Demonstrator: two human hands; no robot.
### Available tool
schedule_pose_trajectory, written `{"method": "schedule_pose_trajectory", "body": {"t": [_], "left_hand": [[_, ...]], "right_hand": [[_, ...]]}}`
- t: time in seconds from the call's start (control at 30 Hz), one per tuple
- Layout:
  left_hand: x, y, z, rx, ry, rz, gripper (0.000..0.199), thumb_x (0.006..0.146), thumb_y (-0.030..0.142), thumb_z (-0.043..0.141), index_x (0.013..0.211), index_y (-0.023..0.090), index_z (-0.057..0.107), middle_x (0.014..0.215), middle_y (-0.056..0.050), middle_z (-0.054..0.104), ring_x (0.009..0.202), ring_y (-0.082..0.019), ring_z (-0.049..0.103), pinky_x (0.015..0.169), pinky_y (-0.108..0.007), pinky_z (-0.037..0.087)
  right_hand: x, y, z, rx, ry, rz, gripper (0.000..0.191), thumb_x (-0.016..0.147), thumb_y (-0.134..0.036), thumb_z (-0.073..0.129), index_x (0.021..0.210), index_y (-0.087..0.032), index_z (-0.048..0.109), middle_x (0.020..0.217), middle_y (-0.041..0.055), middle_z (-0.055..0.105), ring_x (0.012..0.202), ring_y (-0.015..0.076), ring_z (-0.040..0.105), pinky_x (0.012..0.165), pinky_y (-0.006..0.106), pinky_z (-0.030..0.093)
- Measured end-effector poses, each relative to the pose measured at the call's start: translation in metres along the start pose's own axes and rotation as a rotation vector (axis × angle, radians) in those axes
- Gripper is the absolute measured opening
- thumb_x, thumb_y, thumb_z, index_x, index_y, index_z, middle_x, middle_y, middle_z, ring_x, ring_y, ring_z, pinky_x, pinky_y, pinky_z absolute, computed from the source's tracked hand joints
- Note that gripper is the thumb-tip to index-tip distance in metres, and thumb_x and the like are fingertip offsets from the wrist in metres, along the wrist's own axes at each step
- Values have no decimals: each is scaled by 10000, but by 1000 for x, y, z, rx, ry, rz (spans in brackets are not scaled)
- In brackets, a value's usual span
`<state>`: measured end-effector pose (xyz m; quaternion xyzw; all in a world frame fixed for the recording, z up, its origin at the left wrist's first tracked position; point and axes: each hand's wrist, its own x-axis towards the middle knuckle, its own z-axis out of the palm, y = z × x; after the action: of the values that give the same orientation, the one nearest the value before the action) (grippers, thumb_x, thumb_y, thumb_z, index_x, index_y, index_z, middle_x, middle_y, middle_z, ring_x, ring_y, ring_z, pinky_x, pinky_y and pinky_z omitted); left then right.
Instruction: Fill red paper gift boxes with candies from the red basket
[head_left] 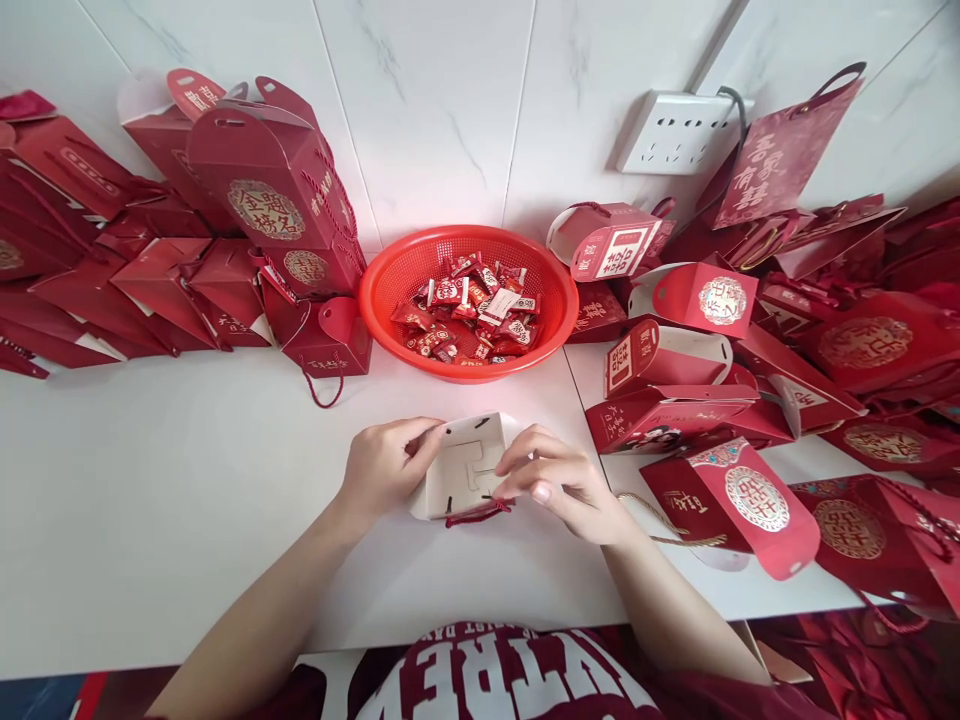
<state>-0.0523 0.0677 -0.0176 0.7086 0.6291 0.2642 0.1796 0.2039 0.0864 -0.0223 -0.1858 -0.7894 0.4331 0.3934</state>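
Note:
On the white table, an open gift box [465,465] has its pale inside facing up, with short dark cord ends showing near its corners. My left hand [390,462] grips its left side, thumb along the far left edge. Bent fingers of my right hand [561,482] are on the right side, close to the near right corner; exactly what the fingertips pinch is hard to see. A dark red twisted cord [478,515] lies along the near side of the box. Just beyond stands a red plastic basket [375,325] of small wrapped candies [472,305].
Finished-looking red boxes [274,190] with cord handles are stacked at the left against the tiled wall. More red boxes [690,395] crowd the right side, one with a gold cord [679,538]. A white power strip [675,135] is mounted on the wall.

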Motion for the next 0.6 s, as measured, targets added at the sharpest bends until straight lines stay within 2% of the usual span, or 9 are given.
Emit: {"method": "schedule_pose_trajectory", "body": {"t": [0.1, 0.17, 0.27, 0.33, 0.43, 0.5, 0.6], "left_hand": [[0, -3, 0, 41, 77, 4, 272, 965, 371, 545, 930, 234, 778, 683, 23, 704, 554, -105, 532, 589, -231, 368], [1, -4, 0, 63, 143, 13, 255, 958, 355, 560, 939, 228, 780, 639, 26, 669, 540, -102, 505, 576, -234, 354], [2, -6, 4, 53, 204, 26, 241, 955, 332, 570, 915, 215, 778, 598, 30, 609, 537, -101, 476, 571, -240, 350], [5, -8, 7, 29, 250, 41, 231, 951, 325, 582, 894, 214, 776, 629, 19, 590, 581, -114, 494, 596, -246, 374], [11, -13, 10, -47, 338, 111, 195, 935, 309, 607, 907, 216, 776, 843, -33, 627, 817, -167, 591, 773, -277, 462], [14, -18, 13, -161, 302, 167, 179, 943, 297, 596, 953, 216, 756, 997, -56, 650, 1005, -205, 611, 937, -326, 467], [16, -26, 21, -440, 112, 193, 224, 965, 326, 571, 1127, 216, 680, 1192, -75, 657, 1201, -247, 584, 1063, -379, 433]], "right_hand": [[2, -3, 3, 33, -54, -15, 444, 1046, -468, 450, 799, -267, 758, 975, 45, 705, 909, 196, 631, 1011, 452, 418], [2, -1, 7, -21, -58, 17, 365, 1004, -444, 562, 732, -245, 702, 919, 31, 705, 871, 187, 636, 1047, 458, 399], [2, 3, 14, -167, -42, 71, 120, 933, -349, 702, 927, -233, 672, 951, 34, 724, 926, 198, 652, 1067, 454, 391], [1, 5, 18, -260, -60, 71, 196, 926, -315, 717, 1092, -237, 648, 1022, 38, 736, 966, 195, 656, 1103, 458, 357], [0, 8, 23, -375, -60, 31, 122, 950, -276, 688, 1064, -246, 656, 955, 5, 739, 907, 167, 654, 1136, 460, 316], [0, 9, 27, -434, -10, -2, 8, 967, -239, 655, 965, -234, 660, 868, -7, 725, 845, 155, 645, 1118, 454, 333], [1, 10, 36, -507, 74, -37, 86, 981, -196, 609, 913, -223, 655, 802, -6, 710, 767, 152, 624, 1061, 443, 378]]}}
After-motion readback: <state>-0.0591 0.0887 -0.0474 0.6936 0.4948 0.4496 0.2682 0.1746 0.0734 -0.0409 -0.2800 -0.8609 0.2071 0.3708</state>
